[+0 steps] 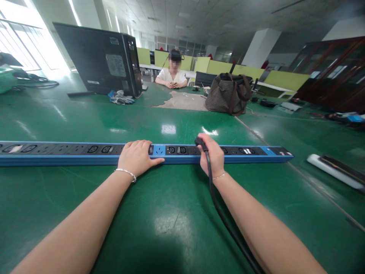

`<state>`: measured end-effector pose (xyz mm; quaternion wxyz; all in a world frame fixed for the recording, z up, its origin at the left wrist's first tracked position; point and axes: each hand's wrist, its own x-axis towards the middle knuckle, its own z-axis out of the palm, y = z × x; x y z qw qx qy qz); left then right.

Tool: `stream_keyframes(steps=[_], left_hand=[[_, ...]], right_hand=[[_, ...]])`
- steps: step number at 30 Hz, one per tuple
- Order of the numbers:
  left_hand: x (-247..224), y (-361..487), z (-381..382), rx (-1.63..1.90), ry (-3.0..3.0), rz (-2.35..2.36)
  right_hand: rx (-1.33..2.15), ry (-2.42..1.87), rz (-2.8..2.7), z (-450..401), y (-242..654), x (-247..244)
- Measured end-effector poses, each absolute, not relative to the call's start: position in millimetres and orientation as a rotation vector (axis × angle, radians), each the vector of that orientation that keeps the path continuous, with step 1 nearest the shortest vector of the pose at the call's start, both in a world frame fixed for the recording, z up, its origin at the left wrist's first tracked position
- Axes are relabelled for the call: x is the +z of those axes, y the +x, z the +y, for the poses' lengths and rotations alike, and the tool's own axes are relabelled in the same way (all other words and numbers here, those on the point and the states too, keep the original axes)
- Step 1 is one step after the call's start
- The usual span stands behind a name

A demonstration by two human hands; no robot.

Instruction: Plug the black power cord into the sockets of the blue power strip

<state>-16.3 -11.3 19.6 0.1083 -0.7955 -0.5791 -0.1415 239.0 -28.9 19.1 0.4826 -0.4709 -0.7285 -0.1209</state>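
Observation:
A long blue and black power strip [179, 159] with rows of sockets lies across the green table. My left hand [135, 155] rests over the strip left of a blue socket [159, 150], its thumb stretched along the front edge and its fingers over the far side. In my right hand [212, 154] is a black power plug [199, 141], held just above the strip right of the middle. From the plug a thick black cable [218, 205] runs down along my right forearm and out of view. The plug's pins are hidden.
Behind the strip stand a black computer tower [97, 61], a pair of gloves [121, 97] and a brown bag [226, 95]. A person [172, 72] sits at the table's far side. To the right lies a white and black bar-shaped object [336, 171].

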Motion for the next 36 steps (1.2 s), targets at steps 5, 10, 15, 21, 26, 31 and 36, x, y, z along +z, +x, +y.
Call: stream_keyframes(steps=[5,10,15,21,26,31,36], left_hand=[[20.4,-16.0,-11.4,-0.419,-2.351,-1.711],[21.1,-15.0,-12.3,-0.405,-2.331,-1.714],[20.0,-15.0,-12.5,-0.422,-2.327,-1.694],[18.5,-14.7,-13.3,-0.486,-2.325,-1.676],[16.6,-14.0,-14.3,-0.524,-2.309,-1.667],[15.0,-14.3,-13.2,-0.55,-2.312,-1.675],[15.3,-14.2,-13.1,-0.556,-2.318,-1.679]], right_hand=[[-0.204,-1.238,-1.665,-32.1,241.8,31.2],[-0.09,-1.232,-1.796,-31.7,225.1,17.1],[0.002,-1.162,-1.9,-25.0,181.2,17.6],[0.055,-1.181,-2.035,-16.8,142.7,18.3],[0.014,-1.213,-2.058,-20.4,138.7,21.5],[-0.019,-1.283,-2.085,-21.5,137.7,22.7],[-0.095,-1.289,-2.15,-20.8,136.5,19.2]])
